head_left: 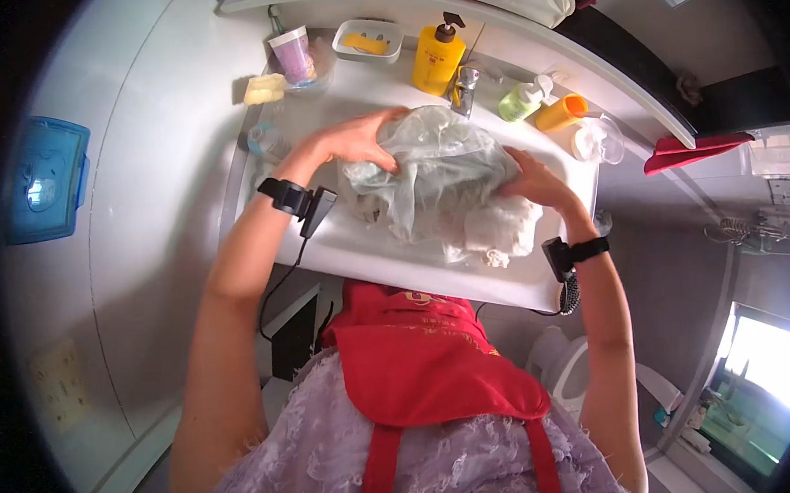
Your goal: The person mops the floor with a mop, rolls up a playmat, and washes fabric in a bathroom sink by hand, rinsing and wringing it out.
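A crumpled, see-through plastic bag (440, 161) with whitish contents lies over the white washbasin (324, 236). My left hand (359, 140) grips its left side, thumb towards me and fingers partly hidden behind the plastic. On the opposite side my right hand (533, 180) holds the bag, its fingertips sunk into the folds. Below that hand bulges a white, crumpled bundle (504, 226); I cannot tell whether it is inside the bag. What the bag holds is blurred by the plastic.
Along the basin's back stand a yellow pump bottle (438, 59), a chrome faucet (464, 89), a soap dish (367, 43) and a purple cup (294, 57). A green pump bottle (523, 102) and an orange cup (561, 113) stand at right. A shelf edge (527, 34) overhangs the back.
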Motion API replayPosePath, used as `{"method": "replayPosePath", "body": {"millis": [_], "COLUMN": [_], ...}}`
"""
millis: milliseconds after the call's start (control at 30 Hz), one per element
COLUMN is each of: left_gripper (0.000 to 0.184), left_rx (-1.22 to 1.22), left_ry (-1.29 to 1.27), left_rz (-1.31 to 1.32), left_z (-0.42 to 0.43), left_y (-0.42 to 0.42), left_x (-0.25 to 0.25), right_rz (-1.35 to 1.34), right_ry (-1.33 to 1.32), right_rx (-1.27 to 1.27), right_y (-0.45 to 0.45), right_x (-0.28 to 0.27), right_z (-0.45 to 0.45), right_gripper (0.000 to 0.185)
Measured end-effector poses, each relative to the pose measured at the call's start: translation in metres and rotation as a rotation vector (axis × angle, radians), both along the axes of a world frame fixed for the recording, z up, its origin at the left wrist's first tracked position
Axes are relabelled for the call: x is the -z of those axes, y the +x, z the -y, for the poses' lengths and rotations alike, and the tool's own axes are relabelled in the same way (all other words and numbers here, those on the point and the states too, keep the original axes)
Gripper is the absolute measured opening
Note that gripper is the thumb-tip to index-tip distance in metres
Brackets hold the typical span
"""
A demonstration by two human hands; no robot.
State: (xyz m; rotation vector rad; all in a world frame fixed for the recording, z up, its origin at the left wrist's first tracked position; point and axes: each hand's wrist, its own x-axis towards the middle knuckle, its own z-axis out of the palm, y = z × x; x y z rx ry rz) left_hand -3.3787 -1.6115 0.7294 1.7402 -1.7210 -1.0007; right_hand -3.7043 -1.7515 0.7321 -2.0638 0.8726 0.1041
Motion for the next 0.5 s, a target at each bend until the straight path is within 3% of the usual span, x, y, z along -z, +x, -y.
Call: {"method": "replayPosePath", "body": {"millis": [33,67,100,167,200,233,300,367,467,500], "left_gripper": [0.067,0.074,0.077,0.082,0.089,0.099,0.111,0.113,0.110,0.108], "left_rx": [-0.084,-0.241,-0.216,-0.164,-0.036,-0.016,0.005,-0.012,-0.091,-0.122], "left_ry": [-0.179,-0.076,-0.099,-0.145,0.041,0.042,0.384,0.350,0.138,0.046], "left_rz": [0.184,0.375,0.361,0.330,0.286,0.346,0.395,0.512,0.604,0.617], "left_z": [0.000,0.000,-0.001,-0.005,-0.009,-0.023,-0.035,-0.041,-0.035,-0.035], "left_y": [0.003,-0.005,-0.003,0.000,-0.008,-0.026,-0.060,-0.070,-0.067,-0.067], "left_x": [0.016,0.006,0.018,0.064,0.075,0.098,0.070,0.091,0.185,0.189], "right_rz": [-0.096,-0.200,-0.204,-0.071,-0.219,-0.337,-0.341,-0.421,-0.419,-0.399], "right_ry": [-0.336,-0.434,-0.526,-0.372,-0.325,-0.214,-0.193,-0.125,-0.254,-0.282], "right_rx": [0.093,0.156,0.222,0.081,0.077,-0.011,-0.036,0.002,0.034,0.051], "right_y": [-0.006,-0.013,-0.011,-0.007,0.001,0.010,0.018,0.031,0.042,0.046], "right_x": [0.025,0.046,0.060,0.077,0.083,0.085,0.125,0.147,0.180,0.181], "right_z": [0.002,0.008,0.004,-0.010,-0.028,-0.040,-0.061,-0.069,-0.061,-0.061], "right_gripper": [0.071,0.076,0.078,0.087,0.103,0.119,0.127,0.137,0.112,0.107]}}
